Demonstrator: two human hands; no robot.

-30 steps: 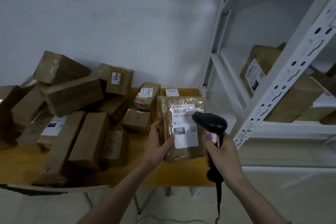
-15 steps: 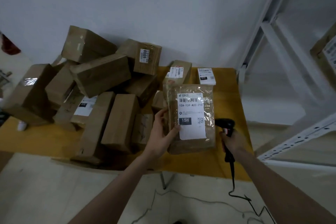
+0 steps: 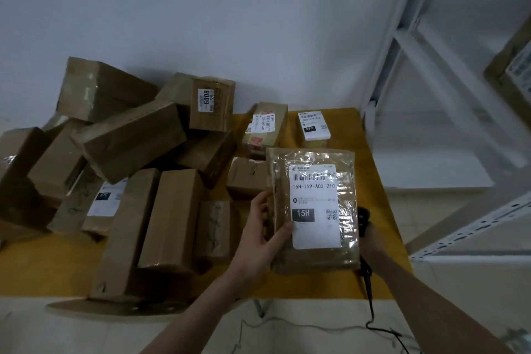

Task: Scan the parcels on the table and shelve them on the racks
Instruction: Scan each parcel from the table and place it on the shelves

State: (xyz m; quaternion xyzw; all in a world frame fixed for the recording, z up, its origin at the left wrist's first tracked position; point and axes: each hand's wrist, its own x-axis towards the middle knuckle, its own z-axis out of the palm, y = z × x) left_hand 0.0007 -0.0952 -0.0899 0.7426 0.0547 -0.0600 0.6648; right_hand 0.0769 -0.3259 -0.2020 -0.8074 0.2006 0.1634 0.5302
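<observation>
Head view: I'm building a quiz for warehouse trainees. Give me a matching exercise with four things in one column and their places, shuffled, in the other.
Things:
1. flat parcel labelled 15H
2. scanner
3. box marked 6008
4. small white-labelled packet

Places:
A. on the pile of boxes, near the wall
B. gripped in the left hand
C. alone at the table's far right corner
D. in the right hand, mostly hidden behind the parcel

Pairs: 1-B, 2-D, 3-A, 4-C
</observation>
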